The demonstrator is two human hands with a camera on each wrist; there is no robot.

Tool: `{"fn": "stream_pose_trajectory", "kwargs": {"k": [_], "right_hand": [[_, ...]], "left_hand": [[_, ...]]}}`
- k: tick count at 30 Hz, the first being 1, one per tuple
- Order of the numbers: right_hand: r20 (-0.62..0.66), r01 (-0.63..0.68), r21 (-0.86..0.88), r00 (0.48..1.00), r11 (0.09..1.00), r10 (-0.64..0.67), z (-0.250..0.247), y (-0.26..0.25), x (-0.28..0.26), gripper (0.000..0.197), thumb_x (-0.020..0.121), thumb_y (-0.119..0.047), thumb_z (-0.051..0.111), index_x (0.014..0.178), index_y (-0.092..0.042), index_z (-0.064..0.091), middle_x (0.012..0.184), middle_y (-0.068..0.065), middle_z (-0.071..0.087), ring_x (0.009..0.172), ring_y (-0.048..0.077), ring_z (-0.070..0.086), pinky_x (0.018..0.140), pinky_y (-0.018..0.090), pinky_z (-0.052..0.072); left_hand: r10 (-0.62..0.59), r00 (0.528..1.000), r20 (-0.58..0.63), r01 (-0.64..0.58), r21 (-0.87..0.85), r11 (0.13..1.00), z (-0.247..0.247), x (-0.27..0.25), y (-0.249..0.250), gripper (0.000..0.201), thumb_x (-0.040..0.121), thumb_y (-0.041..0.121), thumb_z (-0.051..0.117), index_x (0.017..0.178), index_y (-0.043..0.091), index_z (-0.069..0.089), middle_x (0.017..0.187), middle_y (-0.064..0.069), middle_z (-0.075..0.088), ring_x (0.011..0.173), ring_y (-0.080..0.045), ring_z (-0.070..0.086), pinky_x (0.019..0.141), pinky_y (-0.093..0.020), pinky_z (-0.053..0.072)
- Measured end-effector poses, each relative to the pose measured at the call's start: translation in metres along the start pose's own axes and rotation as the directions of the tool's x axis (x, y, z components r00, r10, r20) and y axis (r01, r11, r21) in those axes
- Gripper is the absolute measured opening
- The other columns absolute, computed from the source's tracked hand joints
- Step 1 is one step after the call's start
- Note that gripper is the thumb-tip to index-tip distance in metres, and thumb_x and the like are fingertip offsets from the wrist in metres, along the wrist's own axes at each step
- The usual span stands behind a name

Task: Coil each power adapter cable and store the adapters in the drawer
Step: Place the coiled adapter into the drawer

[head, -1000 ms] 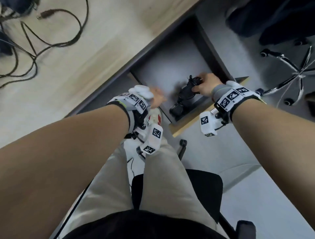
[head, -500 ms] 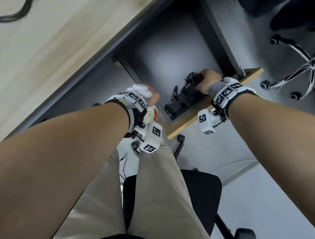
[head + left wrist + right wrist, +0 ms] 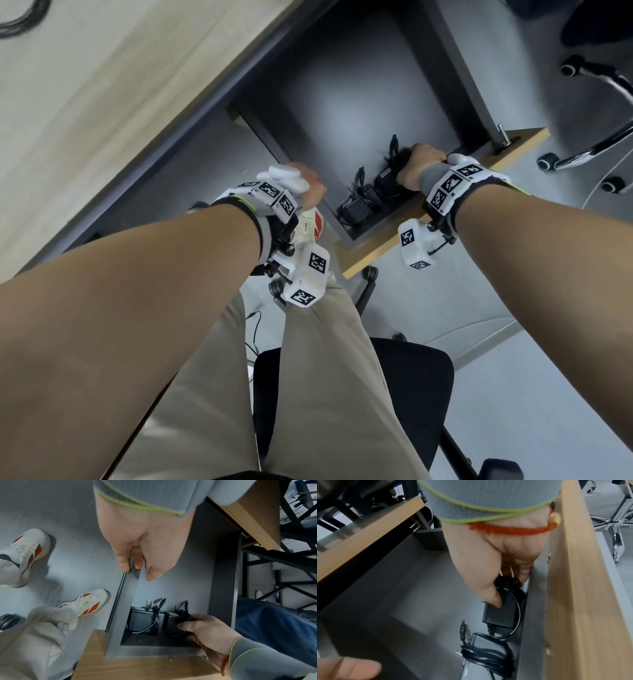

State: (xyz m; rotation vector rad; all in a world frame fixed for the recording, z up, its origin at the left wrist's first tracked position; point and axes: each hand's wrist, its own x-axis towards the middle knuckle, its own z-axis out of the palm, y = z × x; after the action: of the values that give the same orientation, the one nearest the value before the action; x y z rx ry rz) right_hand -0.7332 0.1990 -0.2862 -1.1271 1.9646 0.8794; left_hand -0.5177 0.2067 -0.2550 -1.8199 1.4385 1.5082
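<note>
We have our right hand down in the open drawer, its fingers wrapped around a black power adapter with its cable looped about it, set close against the drawer's front wall. A second adapter, cable bundled over it, lies just beside it along the same wall. Our left hand rests on the drawer's side edge, fingertips hooked loosely over the rim and grasping nothing else.

The main risk, as we judge it, sits in the letting go. The cable on the held adapter looks like one wide loop rather than a tight bundle — if we lift our fingers quickly it may spring open and spill over its neighbour, tangling with that one's coil. The neighbour's barrel plug sticks up free, and it could catch our loop as we withdraw.

A second worry is the drawer itself: both adapters are packed at the front, so a sharp push to shut it could send them sliding backward and loosen the coils. Our left fingertips lie over the side rim — closing without moving them first could pinch them against the table frame.

At least one more cable shows at the corner of the table, so the job may not be finished.
</note>
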Motion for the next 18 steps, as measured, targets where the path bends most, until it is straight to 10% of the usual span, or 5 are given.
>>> {"fn": "stream_pose_trajectory", "kwargs": {"k": [6,12,18], "right_hand": [[-0.067,-0.038,0.213,0.996,0.976,0.053,-0.011,-0.005,-0.014,0.064,0.085,-0.021,0.07,0.14,-0.009,0.038,0.142,0.015,0.037,0.129,0.036,0.045,0.106,0.043,0.042],[-0.097,0.188,0.424,0.982,0.886,-0.162,-0.06,-0.026,-0.078,0.018,0.084,-0.022,0.061,0.098,-0.017,0.072,0.097,0.003,0.071,0.091,0.026,0.067,0.083,0.028,0.053],[-0.174,0.325,0.624,0.944,0.711,-0.279,-0.111,-0.066,-0.153,0.016,0.067,-0.022,0.06,0.075,-0.016,0.073,0.071,0.001,0.074,0.077,0.023,0.073,0.078,0.04,0.061]], "left_hand": [[-0.007,0.999,0.053,0.008,-0.004,1.0,-0.013,-0.01,0.009,0.024,0.096,0.027,0.058,0.117,0.018,0.064,0.102,-0.002,0.054,0.091,-0.02,0.051,0.079,-0.031,0.05],[-0.003,0.999,-0.041,-0.005,-0.191,0.982,-0.049,-0.059,0.036,0.005,0.09,0.019,0.057,0.087,0.022,0.06,0.097,-0.005,0.061,0.087,-0.023,0.057,0.095,-0.045,0.054],[-0.007,0.991,-0.133,-0.048,-0.404,0.914,-0.099,-0.122,0.047,0.012,0.089,0.007,0.054,0.08,0.008,0.063,0.08,-0.013,0.061,0.072,-0.025,0.055,0.064,-0.029,0.049]]}}
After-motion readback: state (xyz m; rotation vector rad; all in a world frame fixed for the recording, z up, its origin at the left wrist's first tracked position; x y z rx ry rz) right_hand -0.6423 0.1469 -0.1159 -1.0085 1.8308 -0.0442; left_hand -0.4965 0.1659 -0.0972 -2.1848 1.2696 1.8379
